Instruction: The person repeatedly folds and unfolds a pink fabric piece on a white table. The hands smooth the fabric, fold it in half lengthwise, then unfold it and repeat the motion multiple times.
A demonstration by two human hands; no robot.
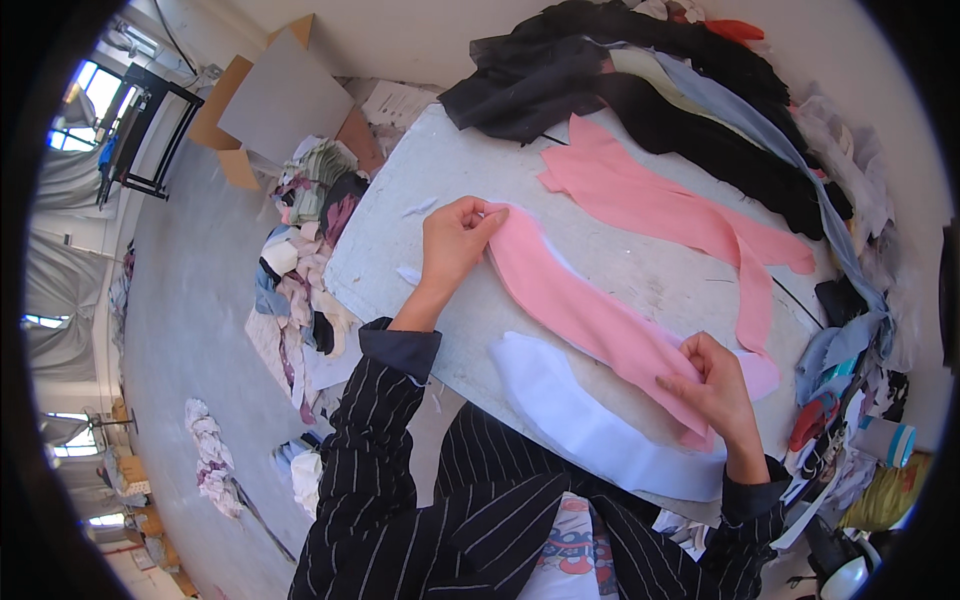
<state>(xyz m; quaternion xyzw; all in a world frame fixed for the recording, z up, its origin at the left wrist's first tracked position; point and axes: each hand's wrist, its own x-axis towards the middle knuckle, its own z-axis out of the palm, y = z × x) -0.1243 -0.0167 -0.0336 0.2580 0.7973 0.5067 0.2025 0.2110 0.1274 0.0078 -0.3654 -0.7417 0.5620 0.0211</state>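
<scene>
A long curved pink fabric piece lies slantwise over the grey tabletop, with a white layer showing along its edge. My left hand pinches its upper left end between thumb and fingers. Near the lower right end, my right hand grips the same pink piece. Beside it, closer to my body, rests a curved white fabric piece. Farther back on the table are more pink fabric pieces, one with a narrow strip hanging toward my right hand.
Black cloth and a blue-grey fabric strip are heaped along the table's far and right sides. Fabric scraps pile up left of the table, near an open cardboard box. A mop lies on the floor.
</scene>
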